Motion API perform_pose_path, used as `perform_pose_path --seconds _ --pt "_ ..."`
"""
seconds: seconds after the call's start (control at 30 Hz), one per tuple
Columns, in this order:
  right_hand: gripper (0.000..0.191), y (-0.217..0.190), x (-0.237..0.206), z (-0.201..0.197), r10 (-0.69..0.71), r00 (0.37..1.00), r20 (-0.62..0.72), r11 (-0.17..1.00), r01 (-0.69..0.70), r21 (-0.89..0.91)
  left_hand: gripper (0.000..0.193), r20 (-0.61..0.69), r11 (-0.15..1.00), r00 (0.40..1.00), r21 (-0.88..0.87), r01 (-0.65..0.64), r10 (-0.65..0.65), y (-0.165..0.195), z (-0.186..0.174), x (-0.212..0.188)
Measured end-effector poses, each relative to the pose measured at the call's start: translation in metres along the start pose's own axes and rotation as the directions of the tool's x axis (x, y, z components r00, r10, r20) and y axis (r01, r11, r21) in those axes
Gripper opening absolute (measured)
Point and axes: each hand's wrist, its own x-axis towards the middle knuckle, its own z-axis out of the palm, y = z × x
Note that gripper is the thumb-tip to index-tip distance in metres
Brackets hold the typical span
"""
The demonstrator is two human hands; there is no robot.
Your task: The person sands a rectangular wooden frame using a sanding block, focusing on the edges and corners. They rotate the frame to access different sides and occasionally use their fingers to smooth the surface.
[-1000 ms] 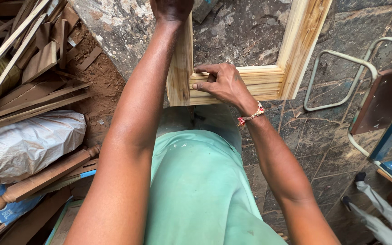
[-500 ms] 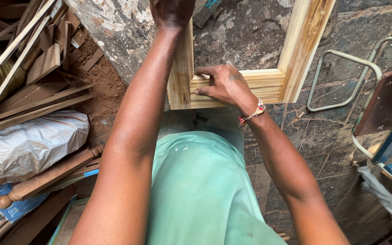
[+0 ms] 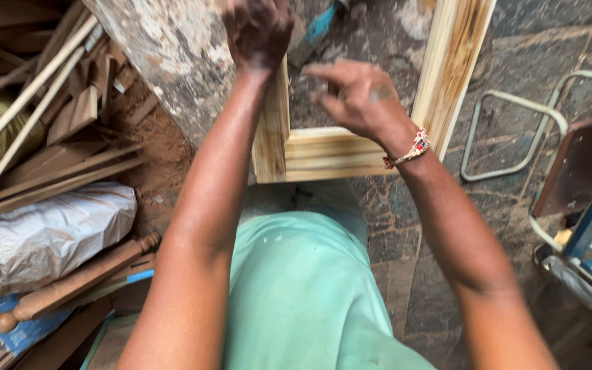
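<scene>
The left hand (image 3: 258, 31) grips the left rail of the wooden frame (image 3: 323, 154) lying on the stone floor (image 3: 405, 226); the right hand (image 3: 354, 96) hovers half-open above the frame's inner opening; timber offcuts (image 3: 70, 123) crowd the left edge.

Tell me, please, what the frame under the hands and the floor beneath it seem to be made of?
The frame looks like pale, unpainted wood: yellowish grain streaks run along its rails, with no sheen of varnish visible. The floor appears to be dark stone slabs, mottled grey with visible joints, matt and dusty. The left hand grips the frame's left rail.

Mint-green garment (image 3: 296, 288), beaded bracelet (image 3: 409, 147), R wrist
</scene>
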Motion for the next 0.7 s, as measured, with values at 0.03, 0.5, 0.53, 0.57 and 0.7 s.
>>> perform_pose_path --seconds 0.03,0.5,0.53,0.57,0.7 --pt "0.034 0.004 0.009 -0.002 0.080 0.995 -0.065 0.995 -0.076 0.062 0.016 -0.036 1.000 0.999 0.007 -0.025 0.025 0.006 -0.004 0.004" --pt "0.039 0.035 0.122 0.023 0.313 0.874 -0.373 0.859 -0.093 0.503 0.017 -0.099 0.980 0.993 -0.193 0.052 -0.072 0.036 -0.031 0.027" --pt "0.040 0.035 0.125 0.026 0.322 0.878 -0.353 0.849 -0.104 0.518 0.017 -0.106 0.980 0.993 -0.196 0.035 -0.057 0.036 -0.030 0.026" --pt "0.041 0.033 0.128 0.028 0.332 0.883 -0.332 0.839 -0.115 0.532 0.016 -0.114 0.980 0.993 -0.198 0.020 -0.043 0.035 -0.029 0.026" --pt "0.041 0.024 0.129 0.028 0.354 0.904 -0.238 0.715 -0.099 0.692 0.017 -0.121 0.992 0.991 -0.125 0.033 -0.049 0.031 -0.025 0.024"
